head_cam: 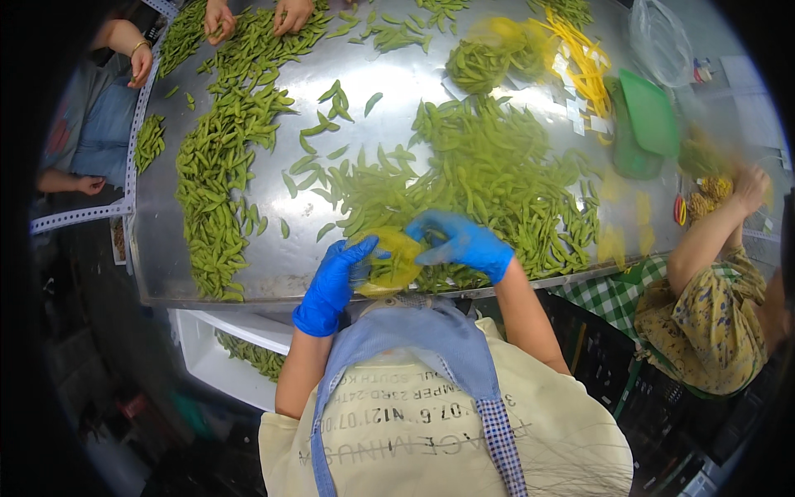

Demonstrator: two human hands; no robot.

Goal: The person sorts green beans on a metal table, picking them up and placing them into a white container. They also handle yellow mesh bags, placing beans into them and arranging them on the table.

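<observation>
In a blue glove, my left hand grips a yellow mesh net bag at the table's near edge. Some green edamame pods show through the netting. My right hand, gloved in blue too, is at the bag's right side, fingers curled near its mouth; a few pods appear between thumb and fingers, though blur hides the exact grip. Just beyond both hands spreads a large heap of loose edamame pods.
A long pile of pods runs along the metal table's left side. Filled net bags, yellow netting strips and a green plastic basket lie far right. Co-workers' hands are across and at both sides. Below stands a white bin.
</observation>
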